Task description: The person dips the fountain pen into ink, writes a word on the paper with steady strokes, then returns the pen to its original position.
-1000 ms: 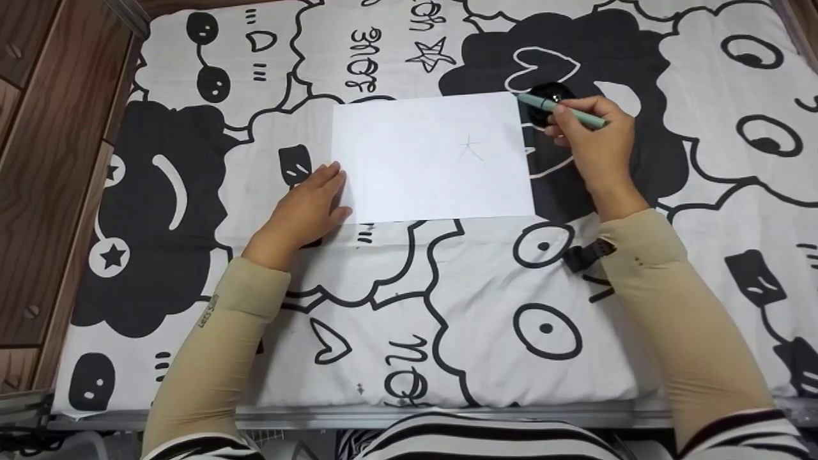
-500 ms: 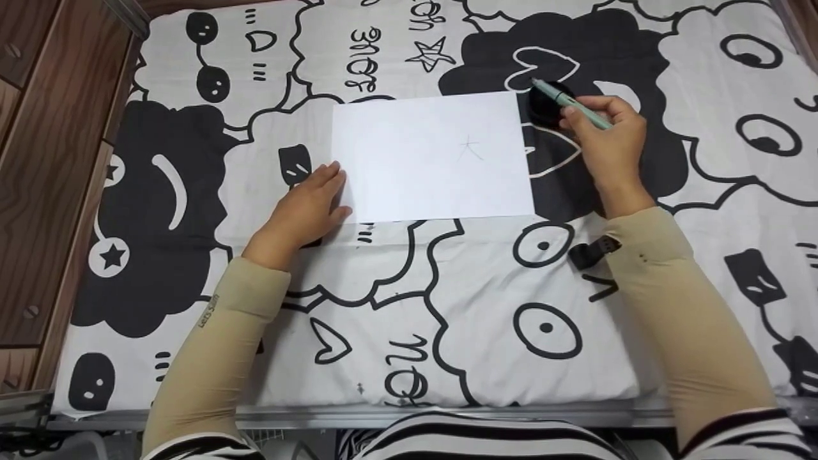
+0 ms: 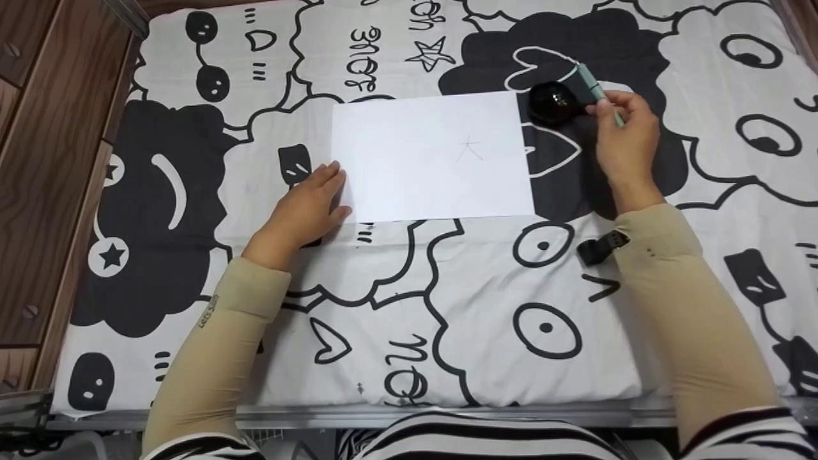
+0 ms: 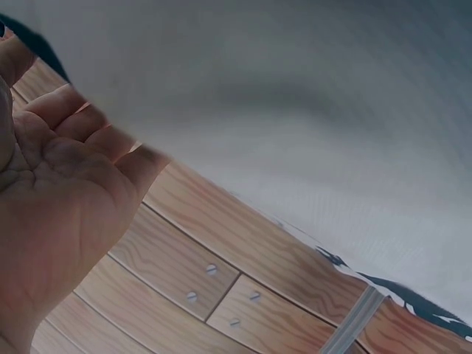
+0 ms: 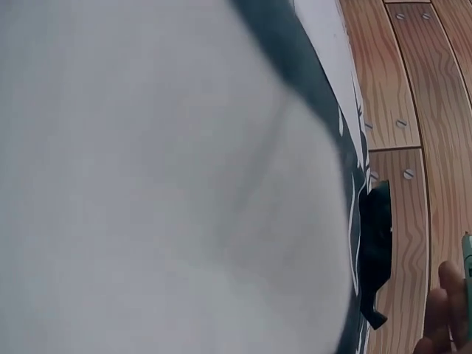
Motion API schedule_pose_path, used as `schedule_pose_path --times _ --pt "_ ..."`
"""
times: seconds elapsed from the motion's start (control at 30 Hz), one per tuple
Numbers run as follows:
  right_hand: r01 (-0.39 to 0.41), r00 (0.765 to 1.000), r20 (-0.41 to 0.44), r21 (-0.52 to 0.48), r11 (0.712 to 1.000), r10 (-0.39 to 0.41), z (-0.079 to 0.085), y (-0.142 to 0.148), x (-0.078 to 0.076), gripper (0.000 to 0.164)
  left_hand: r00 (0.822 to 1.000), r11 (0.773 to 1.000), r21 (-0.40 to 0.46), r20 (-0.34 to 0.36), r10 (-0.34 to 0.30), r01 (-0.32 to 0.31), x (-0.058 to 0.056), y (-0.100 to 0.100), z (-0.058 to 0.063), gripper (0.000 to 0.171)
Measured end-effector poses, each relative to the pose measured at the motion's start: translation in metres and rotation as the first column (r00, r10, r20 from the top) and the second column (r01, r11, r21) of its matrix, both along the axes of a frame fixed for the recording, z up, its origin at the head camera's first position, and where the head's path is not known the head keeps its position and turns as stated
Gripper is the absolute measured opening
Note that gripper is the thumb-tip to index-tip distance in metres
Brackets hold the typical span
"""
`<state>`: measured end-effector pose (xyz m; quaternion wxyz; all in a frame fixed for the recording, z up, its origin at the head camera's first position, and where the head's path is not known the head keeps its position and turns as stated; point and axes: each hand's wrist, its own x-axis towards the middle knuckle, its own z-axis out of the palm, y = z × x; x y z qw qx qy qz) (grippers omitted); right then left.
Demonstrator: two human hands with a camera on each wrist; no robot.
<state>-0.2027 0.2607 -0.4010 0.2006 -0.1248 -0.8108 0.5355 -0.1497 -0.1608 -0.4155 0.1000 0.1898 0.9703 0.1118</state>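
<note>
A sheet of white paper (image 3: 402,169) lies on the patterned cloth, with thin pencil-like strokes (image 3: 470,148) drawn on its right half. My left hand (image 3: 307,207) rests at the paper's left edge, fingertips touching it. In the left wrist view the palm of that hand (image 4: 81,177) shows at the left, its fingertips partly hidden. My right hand (image 3: 629,140), off to the paper's right, pinches a light green pen (image 3: 594,86) whose tip points away from me. Only the pen's edge (image 5: 468,273) and some fingers (image 5: 440,313) enter the right wrist view.
A shiny black round object (image 3: 551,103) sits between the paper's upper right corner and the right hand; its kind is unclear. The black-and-white cloth (image 3: 358,332) covers the table. Wood-patterned panels (image 3: 83,128) stand along the left side.
My right hand has moved right with the pen, away from the paper's corner and past the black object, which now shows more fully. The left hand and the paper have stayed put.
</note>
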Motion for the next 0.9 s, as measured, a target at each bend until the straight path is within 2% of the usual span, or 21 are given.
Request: schedule_pose_path --times 0.07,0.17,0.23,0.33,0.43,0.5,0.77,0.9 --pt "0.037 0.998 0.036 0.111 0.993 -0.042 0.000 0.004 -0.001 0.020 1.000 1.000 0.001 -0.004 -0.001 0.001 0.000 0.000 0.000 0.060" --pt "0.087 0.993 0.060 0.224 0.971 -0.103 0.000 0.008 -0.001 0.022 1.000 1.000 0.005 -0.002 0.001 -0.001 0.000 0.001 0.000 0.060" --pt "0.108 0.988 0.081 0.281 0.954 -0.135 0.001 0.010 -0.001 0.024 1.000 1.000 0.007 0.000 0.003 -0.003 0.000 0.001 0.001 0.060" --pt "0.109 0.970 0.174 0.311 0.944 -0.169 0.002 0.012 -0.002 0.027 1.000 1.000 0.002 0.004 0.007 -0.007 0.001 0.001 0.001 0.061" --pt "0.082 0.942 0.280 0.340 0.937 -0.185 0.002 0.013 -0.002 0.033 1.000 1.000 -0.002 0.004 0.008 -0.008 0.001 0.001 0.001 0.060" --pt "0.059 0.929 0.321 0.358 0.932 -0.183 0.001 0.014 -0.003 0.035 1.000 1.000 -0.004 0.004 0.007 -0.007 0.001 0.001 0.001 0.060" --pt "-0.043 0.902 0.404 0.436 0.899 -0.153 -0.004 0.014 -0.005 0.039 1.000 1.000 0.008 0.005 0.007 -0.007 0.001 0.000 0.000 0.060" --pt "-0.093 0.886 0.445 0.444 0.891 -0.129 -0.006 0.014 -0.006 0.042 1.000 1.000 0.006 0.005 0.008 -0.008 0.001 0.001 0.000 0.060"
